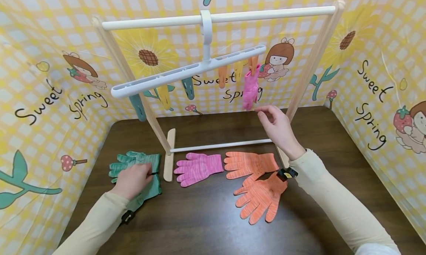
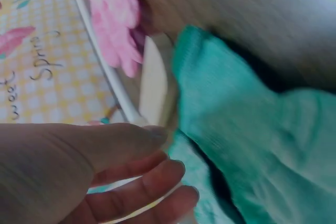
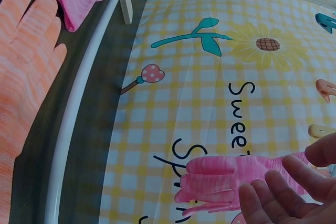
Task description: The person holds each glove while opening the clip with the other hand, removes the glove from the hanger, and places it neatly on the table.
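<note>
A pink glove (image 1: 251, 91) hangs from an orange clothespin (image 1: 253, 62) near the right end of a white hanger (image 1: 159, 80). Just below and to the right of it is my right hand (image 1: 276, 126), fingers relaxed and holding nothing; in the right wrist view the hand overlaps the glove's cuff. My left hand (image 1: 134, 181) is over two green gloves (image 1: 151, 159) on the left of the table. In the left wrist view its thumb and fingers (image 2: 157, 179) are loosely bent and apart beside the green fabric (image 2: 226, 98), with no cloth between them.
The hanger hooks over the rail (image 1: 273, 13) of a wooden rack, with teal, yellow and orange clothespins along it. Another pink glove (image 1: 199, 168) and two orange gloves (image 1: 251, 162) lie on the brown table (image 1: 199, 221). A rack foot (image 1: 169, 162) stands beside the green gloves.
</note>
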Demonstrator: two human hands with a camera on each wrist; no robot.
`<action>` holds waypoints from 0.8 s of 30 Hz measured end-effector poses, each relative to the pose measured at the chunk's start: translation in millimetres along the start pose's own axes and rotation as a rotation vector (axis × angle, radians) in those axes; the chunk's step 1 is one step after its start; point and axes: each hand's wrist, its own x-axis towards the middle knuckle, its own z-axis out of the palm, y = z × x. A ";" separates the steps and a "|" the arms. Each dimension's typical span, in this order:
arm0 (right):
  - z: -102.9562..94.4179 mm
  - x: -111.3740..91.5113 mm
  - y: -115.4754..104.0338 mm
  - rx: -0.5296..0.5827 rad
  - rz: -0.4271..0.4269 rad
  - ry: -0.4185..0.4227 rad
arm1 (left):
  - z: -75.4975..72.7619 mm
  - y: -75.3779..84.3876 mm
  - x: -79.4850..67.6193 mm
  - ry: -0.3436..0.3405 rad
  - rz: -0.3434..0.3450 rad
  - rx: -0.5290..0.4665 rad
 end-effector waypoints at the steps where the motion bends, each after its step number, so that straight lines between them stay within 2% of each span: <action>1: -0.3 -0.2 -0.1 -0.001 0.000 0.001 | -1.6 3.2 0.4 0.014 -0.001 0.003; 5: -1.2 -0.5 -0.9 -0.004 0.001 0.004 | -6.0 17.0 3.9 0.076 0.021 0.005; 10: -2.0 -0.6 -1.8 -0.003 -0.001 0.007 | -11.2 37.9 14.3 0.087 0.036 -0.029; 13: -2.5 -0.3 -3.5 0.001 -0.006 0.008 | -12.2 48.7 25.3 0.105 0.038 -0.084; 19: -3.8 0.9 -8.0 0.002 -0.006 0.007 | -13.6 69.5 50.8 0.209 0.078 -0.224; 24: -3.3 3.7 -12.4 0.001 -0.006 0.018 | -18.7 88.9 72.7 0.263 0.114 -0.281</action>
